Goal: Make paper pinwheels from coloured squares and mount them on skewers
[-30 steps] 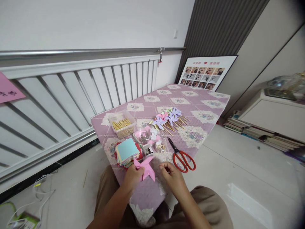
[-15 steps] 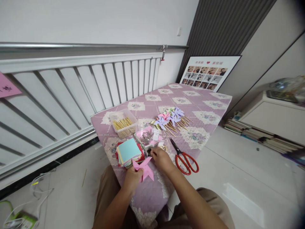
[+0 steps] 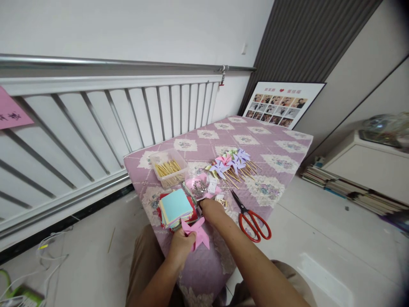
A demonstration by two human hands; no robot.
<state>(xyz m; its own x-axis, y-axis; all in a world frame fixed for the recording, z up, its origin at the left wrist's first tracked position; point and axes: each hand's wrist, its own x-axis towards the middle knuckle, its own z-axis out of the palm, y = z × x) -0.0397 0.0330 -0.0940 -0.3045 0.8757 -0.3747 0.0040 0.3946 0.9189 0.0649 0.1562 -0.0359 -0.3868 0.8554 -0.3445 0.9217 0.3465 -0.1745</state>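
From the head camera, the left hand point(image 3: 180, 246) pinches a pink paper pinwheel point(image 3: 197, 233) at its near-left blade, fingers closed on the paper, just above the near end of the purple quilted table point(image 3: 271, 147). The right hand point(image 3: 212, 209) reaches forward past the pinwheel to the spot beside the clear dish of small pins point(image 3: 198, 186); its fingertips are curled down and hidden, so I cannot tell whether they have anything between them. Just left of it sits a stack of coloured paper squares point(image 3: 175, 206), and behind that a clear box of wooden sticks point(image 3: 168, 168). Red scissors point(image 3: 254, 215) lie to the right, with finished pinwheels point(image 3: 231, 161) farther back. The pinwheel looks very light and thin, easy to crease or spring open; I judge it is best held gently near the centre where the folded tips overlap, not by a blade's free edge.
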